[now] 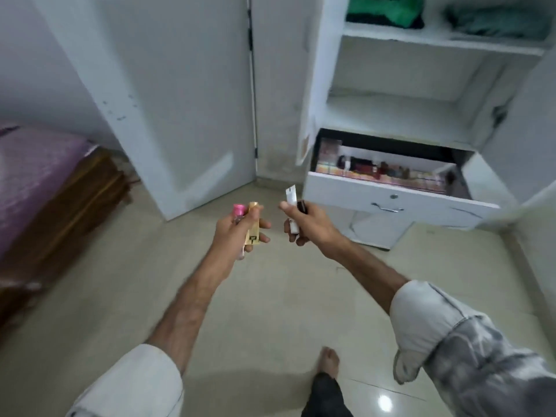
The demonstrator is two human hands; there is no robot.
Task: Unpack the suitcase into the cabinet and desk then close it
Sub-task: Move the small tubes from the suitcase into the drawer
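My left hand grips two small bottles, a gold one and one with a pink cap. My right hand is closed around a white tube and a dark-capped item. Both hands are held out over the floor, a short way in front of the white cabinet. Its drawer is pulled out and holds a row of small cosmetics bottles and boxes. The suitcase is not in view.
Folded green clothes and teal clothes lie on the cabinet's top shelf. The open cabinet door stands to the left. A bed with a purple cover is at far left. My bare foot is on the tiled floor.
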